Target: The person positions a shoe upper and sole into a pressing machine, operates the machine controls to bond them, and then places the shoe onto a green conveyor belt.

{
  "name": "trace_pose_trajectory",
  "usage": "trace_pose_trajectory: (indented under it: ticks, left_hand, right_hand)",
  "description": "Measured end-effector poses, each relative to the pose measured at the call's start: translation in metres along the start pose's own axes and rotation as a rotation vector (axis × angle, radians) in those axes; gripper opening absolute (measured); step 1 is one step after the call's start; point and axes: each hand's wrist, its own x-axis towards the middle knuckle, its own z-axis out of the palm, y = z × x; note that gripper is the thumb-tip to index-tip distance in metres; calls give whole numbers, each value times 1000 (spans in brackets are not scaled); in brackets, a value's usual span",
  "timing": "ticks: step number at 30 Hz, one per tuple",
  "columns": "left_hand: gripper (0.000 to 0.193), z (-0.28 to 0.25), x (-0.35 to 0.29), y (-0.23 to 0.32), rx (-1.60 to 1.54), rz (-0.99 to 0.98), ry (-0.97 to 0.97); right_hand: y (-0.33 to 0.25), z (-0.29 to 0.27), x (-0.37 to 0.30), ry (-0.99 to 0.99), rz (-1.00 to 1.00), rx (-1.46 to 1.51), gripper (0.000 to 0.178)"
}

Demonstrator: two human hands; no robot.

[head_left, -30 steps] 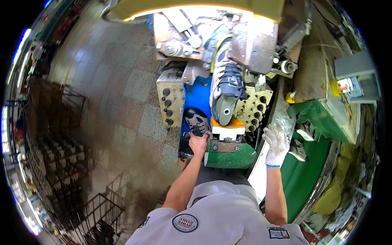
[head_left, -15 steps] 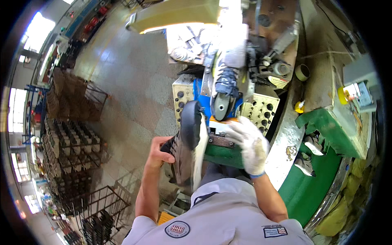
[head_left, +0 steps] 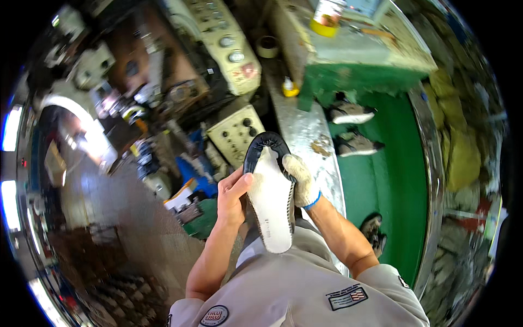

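Observation:
I hold a shoe upper (head_left: 272, 201) with its underside turned up, in front of my body. A long white insole board covers its bottom, and gathered black material rims the toe, which points away from me. Stitching runs along the edge of the board. My left hand (head_left: 232, 195), bare, grips the left side near the toe, thumb on the edge. On the opposite side my right hand (head_left: 302, 181), in a white knit glove with a blue cuff, grips it with the thumb near the toe; some fingers are hidden underneath.
To the left stands a machine with a cream knob panel (head_left: 237, 132), blue parts and a green pad (head_left: 202, 218). Several shoes (head_left: 354, 144) lie on the green conveyor belt (head_left: 400, 180) at right, past a worn metal ledge (head_left: 313, 139). A small yellow bottle (head_left: 290, 87) stands on that ledge.
My view has swung right, away from the machine. The shoe upper has turned from side-on to underside up, and my right hand has moved from beside the machine onto it.

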Motion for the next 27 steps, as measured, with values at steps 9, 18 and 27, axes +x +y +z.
trace_pose_trajectory:
  ticks: [9,18,27]
  left_hand:
    - [36,101,81,-112,234,-186,-246]
    - [43,71,92,-181,757,-313,-253]
    - [32,14,76,-152,774,-294,-82]
  right_hand:
    - [-83,-136,-56,395,-83,-134,29]
    - [-119,-361,-134,1007,731,-1329,89]
    - [-27,-513,39,1555,-650,-217,39]
